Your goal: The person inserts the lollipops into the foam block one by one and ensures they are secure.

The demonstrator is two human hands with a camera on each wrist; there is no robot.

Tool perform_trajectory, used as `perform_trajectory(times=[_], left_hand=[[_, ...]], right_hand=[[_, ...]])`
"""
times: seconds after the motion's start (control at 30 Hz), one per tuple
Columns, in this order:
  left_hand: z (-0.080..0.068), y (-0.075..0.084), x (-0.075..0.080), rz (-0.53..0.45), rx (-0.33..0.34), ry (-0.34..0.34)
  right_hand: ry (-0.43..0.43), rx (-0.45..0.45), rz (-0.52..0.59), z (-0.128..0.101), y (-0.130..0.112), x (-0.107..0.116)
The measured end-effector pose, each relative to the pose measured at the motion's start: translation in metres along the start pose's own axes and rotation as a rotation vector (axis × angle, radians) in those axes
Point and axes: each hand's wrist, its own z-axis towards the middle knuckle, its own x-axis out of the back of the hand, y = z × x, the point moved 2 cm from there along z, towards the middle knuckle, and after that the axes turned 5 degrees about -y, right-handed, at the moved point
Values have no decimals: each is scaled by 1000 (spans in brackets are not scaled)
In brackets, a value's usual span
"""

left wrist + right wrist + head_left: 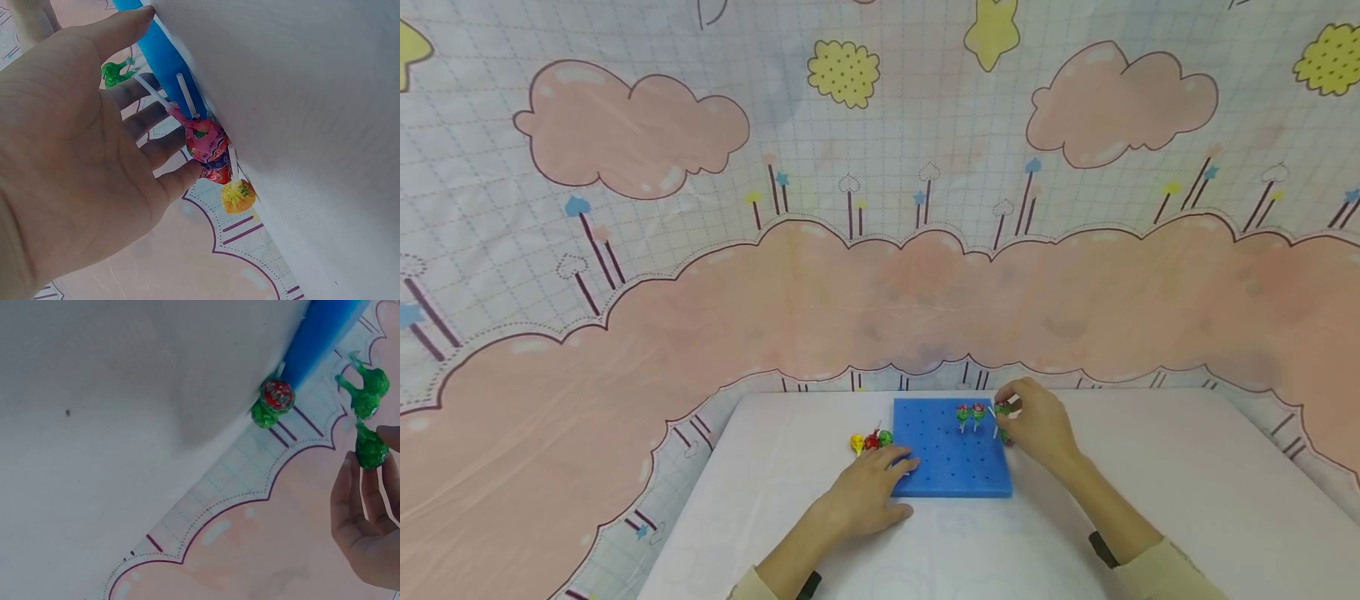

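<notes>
Your right hand (pixel 1037 427) is over the far right corner of the blue perforated foam board (pixel 947 477) — thumb and fingers closed in a pinch on the wrapped head of a round green lollipop (pixel 372 449). Can't tell whether its stick sits in a hole. Just left of it, two green-and-red wrapped lollipops (pixel 970 414) stand upright on white sticks in the board, side by side, near its far edge.

Below your right hand, at the board's right edge, there's a red-and-green lollipop (pixel 278 395) with a green wrapped one (pixel 265 416) right against it.

Your left hand (pixel 867 493) is palm down by the board's left edge, fingers loosely spread, fingertips reaching over that edge, nothing gripped. Just beyond the fingers, left of the board: a yellow wrapped lollipop (pixel 857 443), a red one (pixel 872 440) and a green one (pixel 885 437) in a cluster. Left wrist view shows a pink-and-red lollipop (pixel 206 140) close by the fingers — contact unclear.

Board lies flat on the white worktop (pixel 760 475), close to the far edge, well in from the left and right edges. Pink cloud-print cloth (pixel 887 292) rises behind.
</notes>
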Motion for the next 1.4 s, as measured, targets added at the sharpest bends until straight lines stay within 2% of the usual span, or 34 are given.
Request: perform_trajectory(times=[0.87, 1.4], left_hand=[[0, -2, -3, 7, 0, 11], [0, -1, -2, 11, 3, 2]], right_hand=[[-36, -20, 61, -2, -11, -10], [-22, 37, 65, -3, -10, -12]])
